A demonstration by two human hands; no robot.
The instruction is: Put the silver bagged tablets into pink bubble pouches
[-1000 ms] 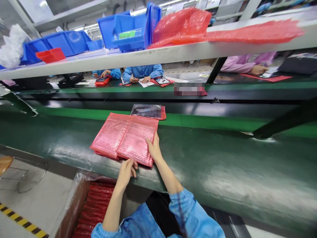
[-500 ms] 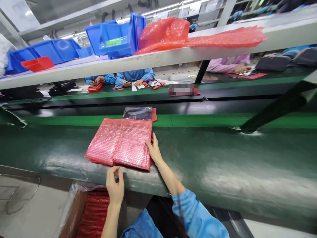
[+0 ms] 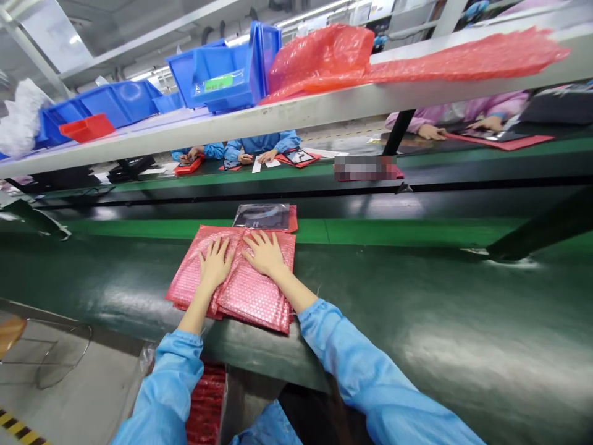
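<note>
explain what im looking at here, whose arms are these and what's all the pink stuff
The picture comes from a camera worn on a person's head, looking forward and down, so the two blue-sleeved arms are that person's own. Both hands lie flat, palms down: the left hand and the right hand press on a stack of pink bubble-wrap bags. Nothing is gripped. The stack rests on a dark green conveyor belt. Just beyond it lies a clear plastic pouch on another pink bag. Below the belt's near edge, a box of more red bags shows. Overhead, a shelf carries blue bins and loose red bubble wrap. Across the line, other people in blue and pink sleeves work.
</note>
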